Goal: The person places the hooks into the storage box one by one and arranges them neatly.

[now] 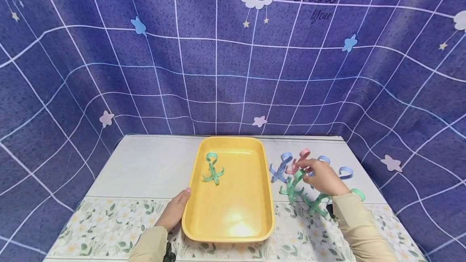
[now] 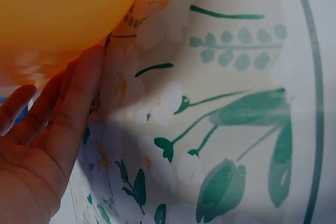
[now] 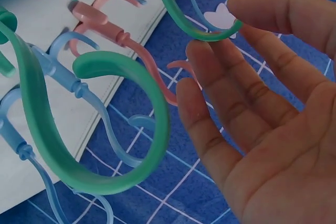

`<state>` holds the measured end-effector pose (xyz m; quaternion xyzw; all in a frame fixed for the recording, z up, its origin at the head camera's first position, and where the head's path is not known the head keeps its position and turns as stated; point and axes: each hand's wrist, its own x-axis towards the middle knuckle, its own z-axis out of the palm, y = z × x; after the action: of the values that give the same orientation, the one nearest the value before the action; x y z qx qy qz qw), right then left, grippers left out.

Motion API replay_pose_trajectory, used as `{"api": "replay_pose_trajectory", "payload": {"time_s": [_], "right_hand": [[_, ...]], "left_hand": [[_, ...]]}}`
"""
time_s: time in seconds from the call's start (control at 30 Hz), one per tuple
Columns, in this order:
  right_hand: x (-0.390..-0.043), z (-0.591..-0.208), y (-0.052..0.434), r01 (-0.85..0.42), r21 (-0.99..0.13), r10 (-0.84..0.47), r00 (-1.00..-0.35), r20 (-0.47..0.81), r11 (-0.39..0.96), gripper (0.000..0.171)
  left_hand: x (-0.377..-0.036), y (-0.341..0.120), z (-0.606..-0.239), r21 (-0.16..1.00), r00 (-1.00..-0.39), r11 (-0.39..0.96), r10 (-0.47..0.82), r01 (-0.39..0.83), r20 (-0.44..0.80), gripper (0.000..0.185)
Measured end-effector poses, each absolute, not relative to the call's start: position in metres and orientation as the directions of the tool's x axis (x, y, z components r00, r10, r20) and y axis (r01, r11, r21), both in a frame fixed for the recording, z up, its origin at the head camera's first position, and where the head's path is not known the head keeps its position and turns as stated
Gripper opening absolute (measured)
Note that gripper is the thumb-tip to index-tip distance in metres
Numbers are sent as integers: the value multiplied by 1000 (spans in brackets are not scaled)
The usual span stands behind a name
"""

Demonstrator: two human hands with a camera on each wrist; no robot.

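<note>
Head view: a yellow tray sits lengthways on a table with a pale cloth that has a floral band along its near edge. One green hook lies inside the tray, toward its far left corner. The left hand rests against the tray's near left rim, fingers straight and relaxed, holding nothing. To the right of the tray lies a cluster of plastic hooks: a blue one, a pink one, a green one standing just beside the tray, another green one nearer the sleeve, and loose blue pieces further right. The right hand is over this cluster, its fingertips at the top loop of the green hook beside the tray.

Left wrist view: the left hand lies flat on the floral cloth, its fingers extended and touching the underside of the tray's rounded edge. Nothing is gripped.

Right wrist view: the right hand has its thumb and forefinger on either side of a green ring-shaped loop, lightly pinching it, while the remaining fingers are loosely spread below. A larger green hook curve fills the foreground to the left of the palm, apart from it, with pink and blue hooks lying behind on the cloth
</note>
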<state>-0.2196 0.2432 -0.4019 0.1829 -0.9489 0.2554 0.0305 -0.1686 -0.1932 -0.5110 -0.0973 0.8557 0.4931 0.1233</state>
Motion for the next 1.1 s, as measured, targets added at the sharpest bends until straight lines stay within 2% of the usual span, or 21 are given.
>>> {"api": "replay_pose_trajectory", "payload": {"time_s": [0.3, 0.8, 1.1], "right_hand": [[-223, -404, 243, -360, -444, -327, -933, 152, 821, 37], [-227, -407, 243, -380, -473, -353, -924, 149, 795, 19], [-226, -408, 241, -383, -470, -351, -923, 157, 795, 15]], "left_hand": [[-171, -196, -510, 810, -942, 498, -46, -311, -334, 80], [-171, -194, -512, 818, -955, 505, -50, -276, -292, 83], [-171, -195, -513, 819, -955, 503, -47, -277, -294, 83]]}}
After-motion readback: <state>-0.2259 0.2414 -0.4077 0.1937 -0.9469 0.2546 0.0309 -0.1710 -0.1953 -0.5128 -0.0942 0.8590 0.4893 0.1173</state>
